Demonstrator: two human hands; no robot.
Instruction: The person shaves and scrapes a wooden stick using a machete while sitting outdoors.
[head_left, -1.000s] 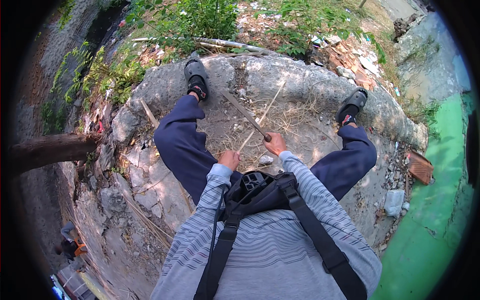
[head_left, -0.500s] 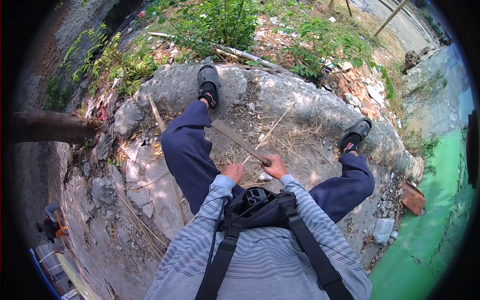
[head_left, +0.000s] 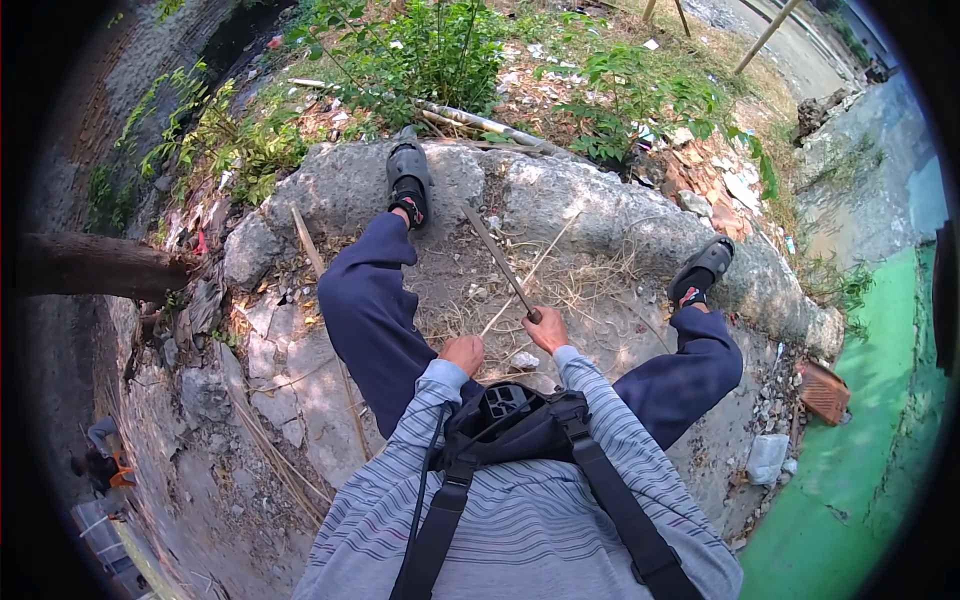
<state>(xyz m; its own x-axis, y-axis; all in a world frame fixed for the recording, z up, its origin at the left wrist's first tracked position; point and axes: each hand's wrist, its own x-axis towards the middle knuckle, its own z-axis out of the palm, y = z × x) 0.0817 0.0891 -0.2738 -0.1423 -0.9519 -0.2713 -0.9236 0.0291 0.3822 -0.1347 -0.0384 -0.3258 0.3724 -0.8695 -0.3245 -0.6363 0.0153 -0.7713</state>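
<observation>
My right hand (head_left: 546,330) is closed around the dark handle of a machete (head_left: 494,250). Its long blade slants away to the far left and shows almost edge-on. To the left, my left hand (head_left: 463,353) is closed on the near end of a thin, pale bamboo strip (head_left: 528,276). The strip runs out from that fist to the far right and passes close to the machete near its handle. Whether the two touch, I cannot tell. Thin pale shavings (head_left: 590,275) lie scattered on the ground beyond my hands, between my feet.
A rough concrete ledge (head_left: 560,195) curves across the front, with my shoes on it. Another bamboo piece (head_left: 308,240) lies by my left leg, and long strips (head_left: 265,430) lie farther left. At the right are a broken brick (head_left: 825,392) and a green surface (head_left: 885,400).
The machete has swung from pointing left to pointing more straight ahead, and its blade has turned from broadside to nearly edge-on. My left hand keeps its grip on the strip.
</observation>
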